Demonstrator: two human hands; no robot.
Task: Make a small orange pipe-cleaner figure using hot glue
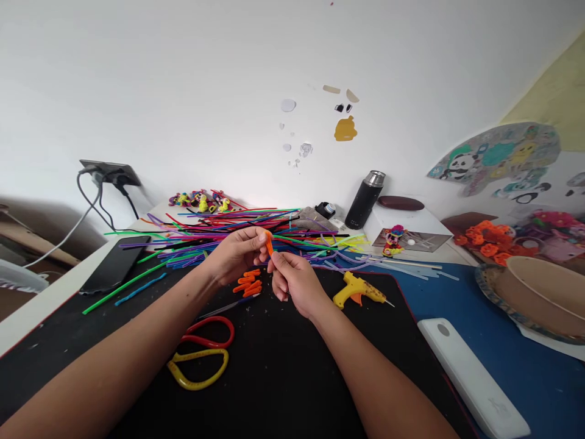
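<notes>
Between my two hands is a short orange pipe cleaner (269, 245), held close above the black mat. My left hand (242, 250) pinches its upper end between thumb and fingertips. Its lower end sits in the fingers of my right hand (292, 277). Just below my left hand lies a small group of folded orange pipe cleaner pieces (248, 283). Scissors with one red and one yellow handle loop (198, 369) rest on the mat, their blades partly hidden by my left forearm.
Many coloured pipe cleaners (183, 244) are spread behind my hands. A yellow glue gun (359, 290) lies to the right, with a white long device (473, 378) beyond it. At the back stands a black flask (363, 201). A phone (116, 263) is at the left.
</notes>
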